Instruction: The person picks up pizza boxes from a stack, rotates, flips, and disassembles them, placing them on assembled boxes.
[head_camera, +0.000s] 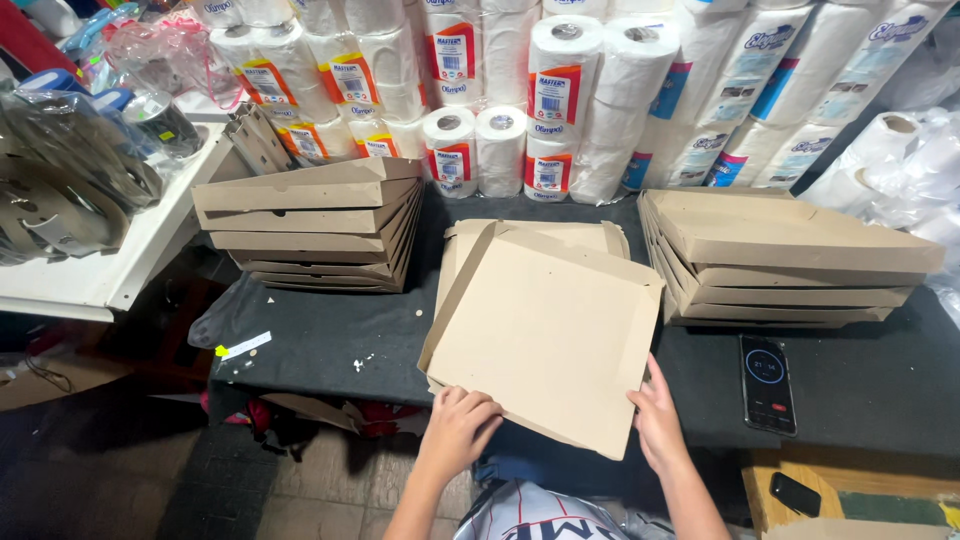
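Both of my hands grip the near edge of the box (545, 335), left hand (458, 432) curled shut on it, right hand (657, 420) pinching its corner, phone (768, 384) right of it.

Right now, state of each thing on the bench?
top cardboard box: folded, tilted, held at near edge
left hand: gripping box edge
right hand: gripping box corner
left box stack: piled, askew
right box stack: piled
phone: flat, screen lit
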